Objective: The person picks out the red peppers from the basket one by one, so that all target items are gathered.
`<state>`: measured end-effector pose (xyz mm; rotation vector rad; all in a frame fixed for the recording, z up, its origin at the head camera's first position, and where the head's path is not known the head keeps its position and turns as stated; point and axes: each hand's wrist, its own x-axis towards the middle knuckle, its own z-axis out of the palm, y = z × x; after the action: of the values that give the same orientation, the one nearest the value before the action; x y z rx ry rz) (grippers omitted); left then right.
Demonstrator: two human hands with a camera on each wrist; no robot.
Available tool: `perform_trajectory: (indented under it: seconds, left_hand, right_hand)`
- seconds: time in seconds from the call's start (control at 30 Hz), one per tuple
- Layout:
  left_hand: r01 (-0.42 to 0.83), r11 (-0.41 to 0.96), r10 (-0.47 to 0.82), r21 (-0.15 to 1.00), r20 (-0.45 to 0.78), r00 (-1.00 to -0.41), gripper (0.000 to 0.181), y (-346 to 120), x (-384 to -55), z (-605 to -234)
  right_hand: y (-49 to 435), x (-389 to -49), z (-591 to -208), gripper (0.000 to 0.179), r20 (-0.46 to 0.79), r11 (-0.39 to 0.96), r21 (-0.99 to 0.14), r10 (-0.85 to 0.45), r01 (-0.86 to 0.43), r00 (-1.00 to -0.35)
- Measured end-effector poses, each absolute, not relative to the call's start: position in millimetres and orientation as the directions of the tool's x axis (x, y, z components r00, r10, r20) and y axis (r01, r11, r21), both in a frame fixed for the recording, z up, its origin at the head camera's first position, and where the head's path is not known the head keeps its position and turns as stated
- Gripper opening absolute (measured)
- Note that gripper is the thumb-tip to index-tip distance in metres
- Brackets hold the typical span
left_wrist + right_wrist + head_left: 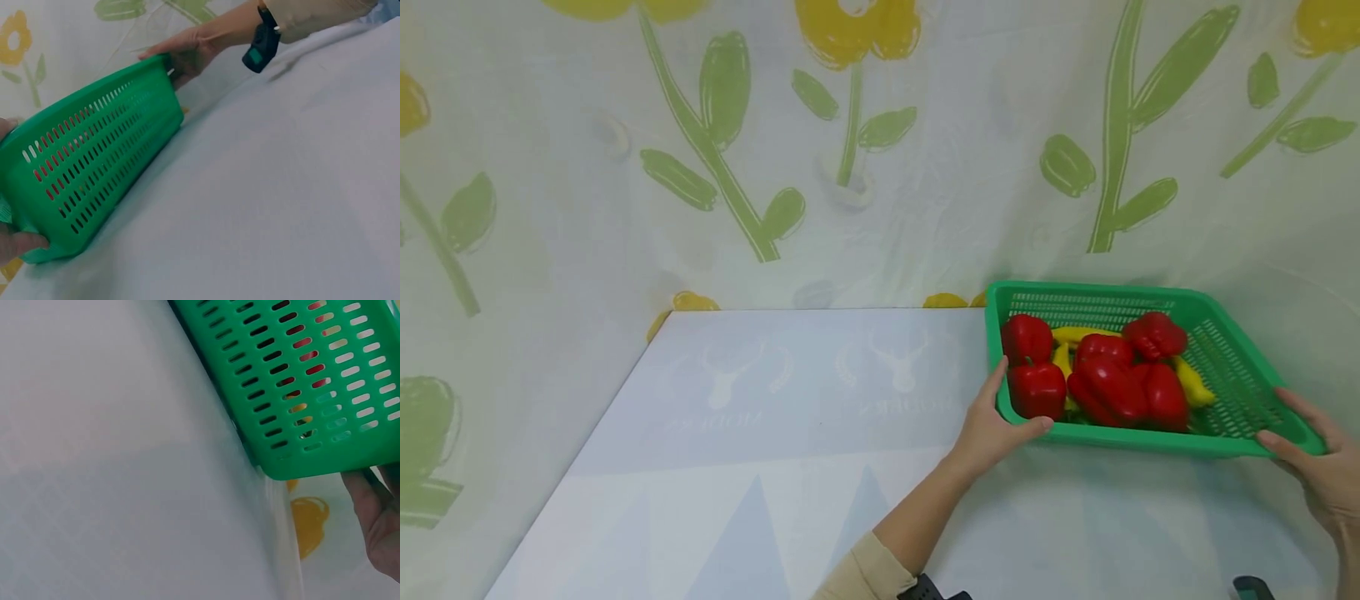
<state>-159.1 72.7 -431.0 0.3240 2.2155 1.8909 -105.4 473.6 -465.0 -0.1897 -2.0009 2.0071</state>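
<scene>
A green plastic basket [1232,375] with slotted walls stands at the right back of the table. Several shiny red bell peppers [1105,392] lie in it, over curved yellow pieces that look like bananas [1193,383]. My left hand [992,429] grips the front left corner, thumb on the front rim and fingers along the side. At the front right corner my right hand [1326,467] holds the rim, thumb in front. In the left wrist view the right hand [194,53] is at the basket's far end. The basket wall hides part of the right fingers in the right wrist view.
The white table [737,517] with pale blue print reaches left and forward of the basket. A curtain [925,233] with yellow flowers and green leaves hangs behind and beside it. A black band [925,588] is on the left wrist, a dark device [262,47] on the right.
</scene>
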Motion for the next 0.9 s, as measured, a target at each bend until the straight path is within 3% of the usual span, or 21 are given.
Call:
perform_trajectory:
  seconds: [0.33, 0.5, 0.9]
  left_hand:
    - [0.012, 0.136, 0.301, 0.991, -0.03, -0.953, 0.089, 57, -158, -431]
    - [0.018, 0.133, 0.302, 0.991, -0.023, -0.953, 0.088, 49, -159, -431]
    - [0.012, 0.136, 0.291, 0.991, -0.028, -0.956, 0.088, 34, -157, -433]
  right_hand:
    - [480, -114, -484, 0.076, 0.062, 0.002, -0.998, 0.305, -0.065, -0.95]
    - [469, -112, -474, 0.073, 0.072, 0.029, -0.997, 0.283, -0.067, -0.956]
    - [420, -103, -438, 0.074, -0.025, 0.204, -0.975, 0.272, 0.084, -0.962]
